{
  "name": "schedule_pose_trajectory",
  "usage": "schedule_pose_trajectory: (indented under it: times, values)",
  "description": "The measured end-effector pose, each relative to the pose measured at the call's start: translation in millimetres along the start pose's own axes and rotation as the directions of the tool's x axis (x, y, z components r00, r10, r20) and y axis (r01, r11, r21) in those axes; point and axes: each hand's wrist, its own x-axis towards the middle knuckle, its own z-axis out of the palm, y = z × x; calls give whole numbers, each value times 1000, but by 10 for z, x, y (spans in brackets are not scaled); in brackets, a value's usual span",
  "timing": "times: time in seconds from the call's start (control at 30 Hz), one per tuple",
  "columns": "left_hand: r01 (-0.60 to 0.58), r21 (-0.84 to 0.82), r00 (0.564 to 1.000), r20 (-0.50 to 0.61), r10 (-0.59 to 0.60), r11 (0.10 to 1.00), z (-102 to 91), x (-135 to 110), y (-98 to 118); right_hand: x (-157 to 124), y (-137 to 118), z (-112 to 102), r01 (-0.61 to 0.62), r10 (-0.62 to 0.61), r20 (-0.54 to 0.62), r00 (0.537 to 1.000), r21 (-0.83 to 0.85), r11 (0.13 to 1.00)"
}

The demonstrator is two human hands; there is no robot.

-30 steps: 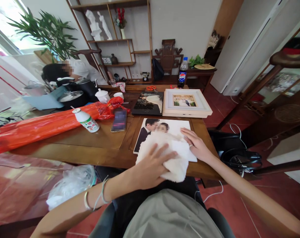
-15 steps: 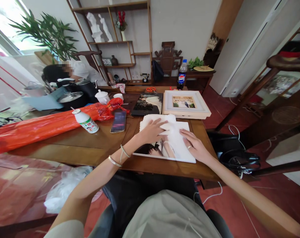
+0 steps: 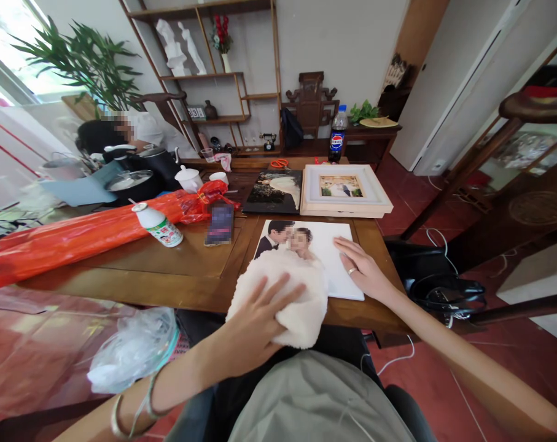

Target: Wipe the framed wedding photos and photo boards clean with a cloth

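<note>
A white fluffy cloth [image 3: 301, 307] covers the lower part of a photo panel [image 3: 342, 276] and bulges over the table's front edge. My left hand [image 3: 260, 316] holds this cloth from above, its fingers spread across the pile and the thumb out of sight. Two people in dark and light clothing are printed on the panel's upper left; the right side is plain white. My right hand [image 3: 358, 267], with a ring on one finger, rests flat and open on the panel's right edge.
Behind the panel lie a dark photo board [image 3: 276, 191] and a white framed picture [image 3: 347, 187]. To the left are a phone [image 3: 219, 224], a white bottle [image 3: 158, 226] and a long red wrapped bundle [image 3: 89, 227]. A cola bottle [image 3: 338, 135] stands at the back.
My left hand has drawn the cloth from the panel's upper part toward me, over the front edge. The printed heads are now uncovered. My right hand has stayed in place.
</note>
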Motion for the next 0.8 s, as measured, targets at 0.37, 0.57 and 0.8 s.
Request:
schedule_pose_trajectory:
  times: [0.37,0.57,0.8]
  values:
    - [100,23,992,-84,-98,995,-83,573,-859,-11,12,10,15,-15,-13,1000,12,1000]
    - [149,122,989,-36,-146,981,-39,629,-659,-11,33,14,20,-20,-9,1000,9,1000]
    - [-7,115,999,-48,12,993,152,352,82,-8,15,3,9,-8,-16,1000,16,1000]
